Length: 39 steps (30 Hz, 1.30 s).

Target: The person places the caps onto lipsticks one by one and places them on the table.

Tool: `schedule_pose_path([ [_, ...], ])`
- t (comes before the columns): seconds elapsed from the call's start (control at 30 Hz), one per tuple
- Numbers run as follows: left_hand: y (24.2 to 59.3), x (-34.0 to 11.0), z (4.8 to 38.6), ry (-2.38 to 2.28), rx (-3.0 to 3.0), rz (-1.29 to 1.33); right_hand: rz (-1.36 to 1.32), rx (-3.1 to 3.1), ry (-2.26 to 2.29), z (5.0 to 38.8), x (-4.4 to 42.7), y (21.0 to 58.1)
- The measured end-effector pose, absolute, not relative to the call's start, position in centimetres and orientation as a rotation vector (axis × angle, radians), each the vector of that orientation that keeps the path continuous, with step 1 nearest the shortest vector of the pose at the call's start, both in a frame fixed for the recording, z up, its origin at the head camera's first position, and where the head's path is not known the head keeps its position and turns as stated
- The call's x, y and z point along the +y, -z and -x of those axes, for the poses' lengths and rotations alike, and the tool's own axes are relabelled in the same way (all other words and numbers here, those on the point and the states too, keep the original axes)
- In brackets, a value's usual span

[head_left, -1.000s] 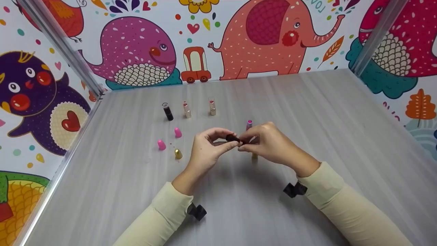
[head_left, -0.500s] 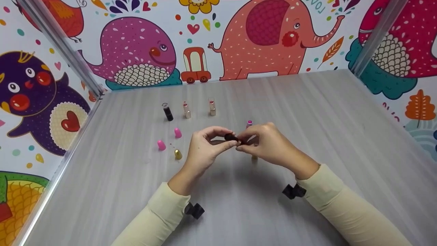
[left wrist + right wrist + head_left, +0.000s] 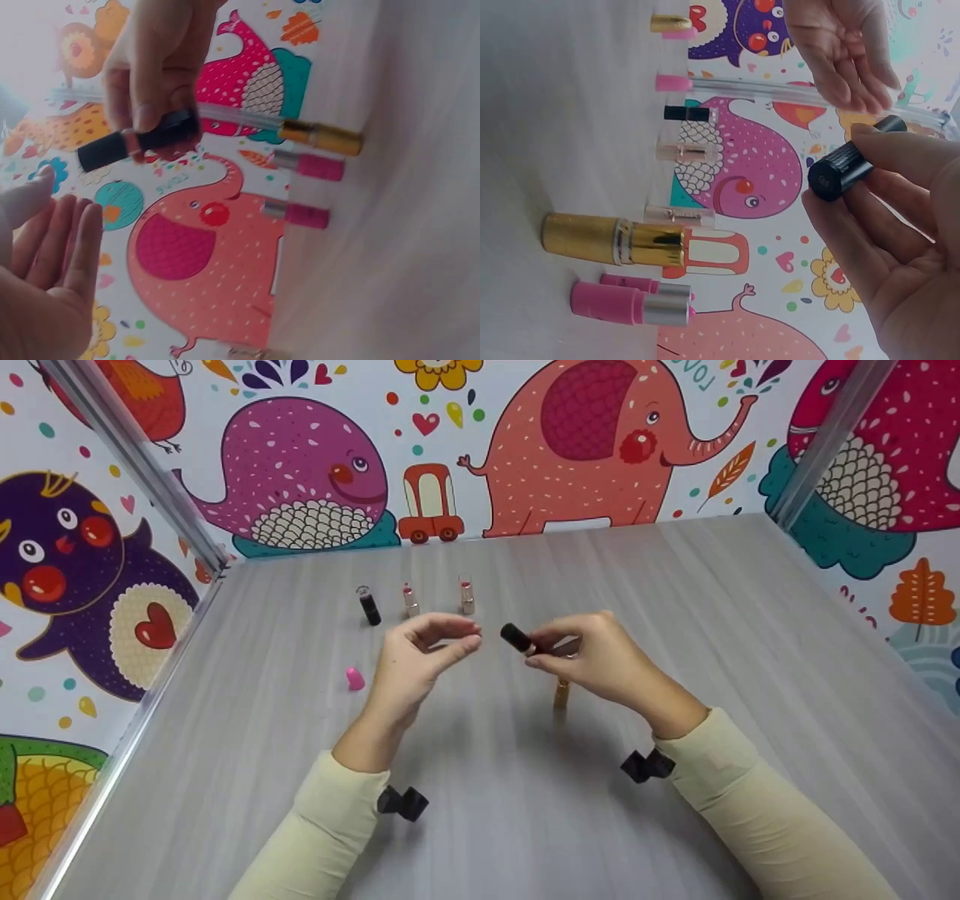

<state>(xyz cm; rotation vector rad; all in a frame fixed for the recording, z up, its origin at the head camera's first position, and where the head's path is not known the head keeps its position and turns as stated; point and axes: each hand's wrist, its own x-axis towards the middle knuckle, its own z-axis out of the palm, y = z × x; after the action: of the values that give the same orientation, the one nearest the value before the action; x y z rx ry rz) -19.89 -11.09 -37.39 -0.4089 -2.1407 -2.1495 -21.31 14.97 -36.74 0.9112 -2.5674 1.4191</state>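
Observation:
My right hand [image 3: 600,660] holds a black lipstick [image 3: 517,637] by its base between thumb and fingers, above the table. A narrow rose-gold band shows along its length in the left wrist view, with black parts on both sides. My left hand [image 3: 405,667] is to the left of it, fingers loosely extended and holding nothing. Below the right hand a gold lipstick [image 3: 561,692] stands on the table, partly hidden in the head view. Beside it, two pink lipsticks with silver collars, one [image 3: 611,302] nearer and one [image 3: 626,282] behind, stand upright in the right wrist view.
At the back left stand a black lipstick [image 3: 368,606] and two clear-topped ones, one [image 3: 410,600] left and one [image 3: 467,596] right. A pink cap [image 3: 354,679] sits nearer; another pink cap [image 3: 673,82] and a gold cap [image 3: 669,23] show in the right wrist view.
My left hand has let go of the black lipstick and moved left, covering the gold cap and one pink cap. The lipstick stays in my right hand, which has risen slightly.

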Motion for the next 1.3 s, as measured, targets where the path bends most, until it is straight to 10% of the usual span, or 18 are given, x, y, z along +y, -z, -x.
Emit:
schedule_pose_path([
  [0.43,35.7,-20.2,22.1,1.970,-2.347,0.078,-0.635,-2.602,-1.472,23.9,14.9,35.9],
  [1.3,43.3,-26.7,23.3,1.781,-2.708,-0.280,-0.527,-2.583,-1.539,26.4,14.3,36.1],
])
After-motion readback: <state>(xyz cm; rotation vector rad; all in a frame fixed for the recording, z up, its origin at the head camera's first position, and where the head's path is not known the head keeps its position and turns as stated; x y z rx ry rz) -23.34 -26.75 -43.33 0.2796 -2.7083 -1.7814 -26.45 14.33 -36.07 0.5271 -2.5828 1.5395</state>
